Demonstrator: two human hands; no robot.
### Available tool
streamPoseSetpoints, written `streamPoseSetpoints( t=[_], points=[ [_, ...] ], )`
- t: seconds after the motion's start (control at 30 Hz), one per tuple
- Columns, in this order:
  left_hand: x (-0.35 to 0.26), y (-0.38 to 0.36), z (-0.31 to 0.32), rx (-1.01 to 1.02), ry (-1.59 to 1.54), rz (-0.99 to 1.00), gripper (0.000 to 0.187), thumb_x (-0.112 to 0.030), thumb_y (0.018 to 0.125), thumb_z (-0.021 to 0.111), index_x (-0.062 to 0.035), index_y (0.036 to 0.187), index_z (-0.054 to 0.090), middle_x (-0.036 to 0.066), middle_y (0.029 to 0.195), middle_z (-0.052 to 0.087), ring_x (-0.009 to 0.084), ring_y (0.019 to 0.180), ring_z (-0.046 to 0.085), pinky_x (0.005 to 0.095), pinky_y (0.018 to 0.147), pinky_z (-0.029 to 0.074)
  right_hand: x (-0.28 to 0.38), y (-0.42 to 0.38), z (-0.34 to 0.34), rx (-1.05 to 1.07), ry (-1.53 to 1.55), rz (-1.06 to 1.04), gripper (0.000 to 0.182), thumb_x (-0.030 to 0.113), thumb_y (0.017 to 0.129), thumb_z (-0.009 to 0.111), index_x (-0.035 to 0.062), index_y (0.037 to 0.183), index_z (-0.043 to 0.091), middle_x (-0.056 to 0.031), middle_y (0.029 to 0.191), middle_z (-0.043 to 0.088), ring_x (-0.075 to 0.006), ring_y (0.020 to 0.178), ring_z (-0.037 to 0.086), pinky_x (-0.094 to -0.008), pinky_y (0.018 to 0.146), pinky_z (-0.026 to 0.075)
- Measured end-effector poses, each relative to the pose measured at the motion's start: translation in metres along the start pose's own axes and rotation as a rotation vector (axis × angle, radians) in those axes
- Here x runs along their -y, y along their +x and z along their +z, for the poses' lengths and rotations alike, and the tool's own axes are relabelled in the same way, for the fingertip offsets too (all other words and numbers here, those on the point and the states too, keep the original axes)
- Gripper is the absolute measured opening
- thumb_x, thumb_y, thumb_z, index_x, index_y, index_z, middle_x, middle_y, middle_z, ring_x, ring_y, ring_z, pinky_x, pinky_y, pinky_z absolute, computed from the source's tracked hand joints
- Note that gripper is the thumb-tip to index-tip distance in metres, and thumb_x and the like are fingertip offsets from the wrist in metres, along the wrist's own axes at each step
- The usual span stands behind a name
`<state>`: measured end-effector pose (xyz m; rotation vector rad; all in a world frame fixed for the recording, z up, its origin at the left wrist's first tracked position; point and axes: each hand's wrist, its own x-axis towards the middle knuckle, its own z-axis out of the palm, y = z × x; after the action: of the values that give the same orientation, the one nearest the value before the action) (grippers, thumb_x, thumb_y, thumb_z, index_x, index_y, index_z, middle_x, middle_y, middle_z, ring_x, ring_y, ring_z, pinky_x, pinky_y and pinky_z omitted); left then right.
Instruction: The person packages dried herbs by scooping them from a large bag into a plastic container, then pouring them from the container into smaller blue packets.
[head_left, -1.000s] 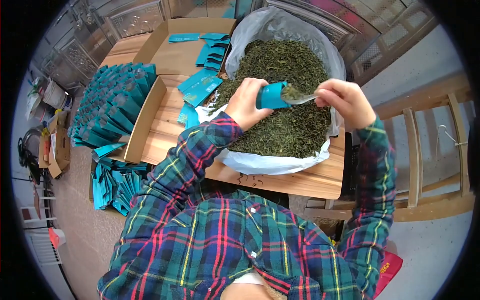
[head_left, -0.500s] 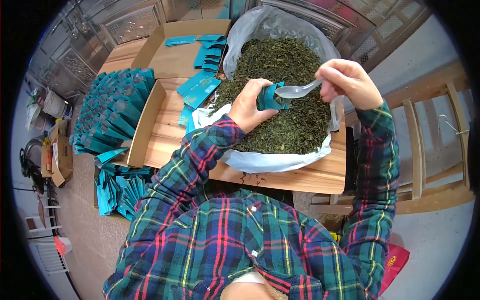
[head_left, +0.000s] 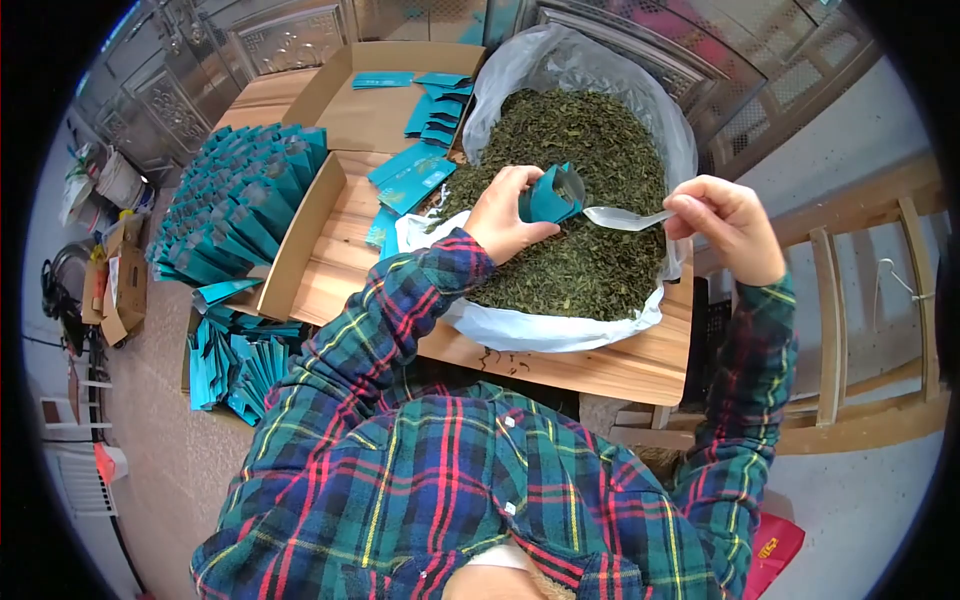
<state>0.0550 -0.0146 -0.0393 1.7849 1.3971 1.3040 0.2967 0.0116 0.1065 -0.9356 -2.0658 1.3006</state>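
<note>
My left hand grips a teal pouch over the bag of loose tea leaves. My right hand pinches a clear plastic spoon, bowl just beside the pouch mouth.

tea leaves in bag on table, cardboard tray of pouches to its left

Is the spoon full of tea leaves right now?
No, the clear spoon in the right hand looks empty, held just beside the teal pouch in the left hand.
</note>
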Motion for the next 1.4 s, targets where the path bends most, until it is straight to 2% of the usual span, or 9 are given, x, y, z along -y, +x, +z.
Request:
streamPoseSetpoints(
  t=[0.13, 0.27, 0.37, 0.5, 0.57, 0.7, 1.03, 1.3, 1.4],
  points=[
    [-0.001, -0.001, -0.001, -0.025, 0.184, 0.223, 0.061, -0.013, 0.063, 0.078, -0.0029, 0.114, 0.048, 0.01, 0.105, 0.052, 0.0217, 0.096, 0.054, 0.0338, 0.088, 0.041, 0.039, 0.003, 0.001, 0.15, -0.47, -0.12, 0.012, 0.009, 0.086, 0.058, -0.0029, 0.088, 0.059, -0.0071, 0.078, 0.063, -0.0116, 0.069, 0.061, -0.0259, 0.062, 0.049],
    [-0.02, -0.003, -0.02, -0.023, 0.19, 0.257, 0.061, -0.012, 0.064, 0.078, -0.0035, 0.116, 0.047, 0.009, 0.105, 0.054, 0.0202, 0.097, 0.054, 0.0329, 0.088, 0.042, 0.049, -0.002, 0.019, 0.033, -0.877, -0.645, 0.01, 0.005, 0.085, 0.057, -0.0041, 0.089, 0.059, -0.0088, 0.079, 0.063, -0.015, 0.072, 0.06, -0.0286, 0.064, 0.048],
    [-0.033, -0.01, -0.061, -0.128, -0.105, 0.092, 0.059, -0.008, 0.068, 0.076, -0.0038, 0.118, 0.046, 0.008, 0.103, 0.055, 0.017, 0.096, 0.055, 0.0313, 0.086, 0.044, 0.034, -0.016, 0.024, -0.306, -0.894, -0.595, 0.009, 0.002, 0.085, 0.056, -0.0044, 0.091, 0.06, -0.0111, 0.081, 0.062, -0.0177, 0.075, 0.06, -0.0288, 0.067, 0.047],
    [-0.016, -0.047, -0.138, -0.294, 0.004, 0.045, 0.057, -0.004, 0.07, 0.074, -0.0037, 0.119, 0.045, 0.007, 0.102, 0.057, 0.0135, 0.094, 0.055, 0.0282, 0.083, 0.046, -0.028, -0.032, 0.034, -0.384, -0.685, -0.445, 0.011, 0.001, 0.085, 0.057, -0.0033, 0.094, 0.061, -0.0115, 0.083, 0.063, -0.0151, 0.074, 0.06, -0.0263, 0.066, 0.047],
    [0.003, -0.074, -0.162, -0.399, -0.301, -0.054, 0.063, -0.005, 0.067, 0.075, -0.0011, 0.121, 0.044, 0.009, 0.108, 0.056, 0.0161, 0.098, 0.056, 0.0292, 0.085, 0.046, -0.055, -0.042, 0.043, -0.427, -0.577, -0.272, 0.013, 0.001, 0.085, 0.056, -0.0025, 0.096, 0.061, -0.0102, 0.083, 0.063, -0.0121, 0.073, 0.059, -0.0241, 0.066, 0.046],
    [0.073, -0.133, -0.167, -0.469, -0.116, -0.408, 0.058, -0.004, 0.069, 0.073, -0.0011, 0.12, 0.044, 0.007, 0.104, 0.058, 0.0143, 0.096, 0.057, 0.0284, 0.082, 0.047, -0.086, -0.054, 0.063, -0.393, -0.25, -0.141, 0.013, 0.002, 0.087, 0.056, -0.0035, 0.098, 0.061, -0.0077, 0.085, 0.063, -0.0097, 0.073, 0.058, -0.0215, 0.066, 0.046],
    [0.06, -0.157, -0.162, -0.628, 0.315, -0.402, 0.062, -0.016, 0.067, 0.078, -0.0024, 0.119, 0.045, 0.005, 0.098, 0.058, 0.0134, 0.091, 0.056, 0.0287, 0.079, 0.047, -0.095, -0.059, 0.07, -0.408, -0.134, -0.162, 0.016, 0.002, 0.089, 0.053, -0.0046, 0.102, 0.059, -0.0062, 0.088, 0.062, -0.0091, 0.076, 0.058, -0.0204, 0.069, 0.047],
    [0.039, -0.189, -0.28, -0.895, 0.505, -0.187, 0.068, -0.03, 0.059, 0.082, -0.0012, 0.111, 0.049, 0.01, 0.096, 0.059, 0.0205, 0.086, 0.059, 0.0322, 0.076, 0.048, -0.12, -0.076, 0.066, -0.417, -0.104, -0.107, 0.017, 0.007, 0.091, 0.052, -0.0026, 0.104, 0.058, -0.0059, 0.089, 0.062, -0.0094, 0.076, 0.058, -0.0219, 0.071, 0.047],
    [0.065, -0.201, -0.302, -0.838, 0.696, -0.414, 0.071, -0.04, 0.059, 0.079, -0.0022, 0.112, 0.051, 0.011, 0.101, 0.058, 0.0257, 0.092, 0.058, 0.0374, 0.081, 0.046, -0.121, -0.08, 0.067, -0.428, -0.108, -0.096, 0.017, 0.007, 0.091, 0.052, -0.0026, 0.104, 0.058, -0.0059, 0.089, 0.062, -0.0095, 0.076, 0.058, -0.0219, 0.071, 0.048]
  ],
)
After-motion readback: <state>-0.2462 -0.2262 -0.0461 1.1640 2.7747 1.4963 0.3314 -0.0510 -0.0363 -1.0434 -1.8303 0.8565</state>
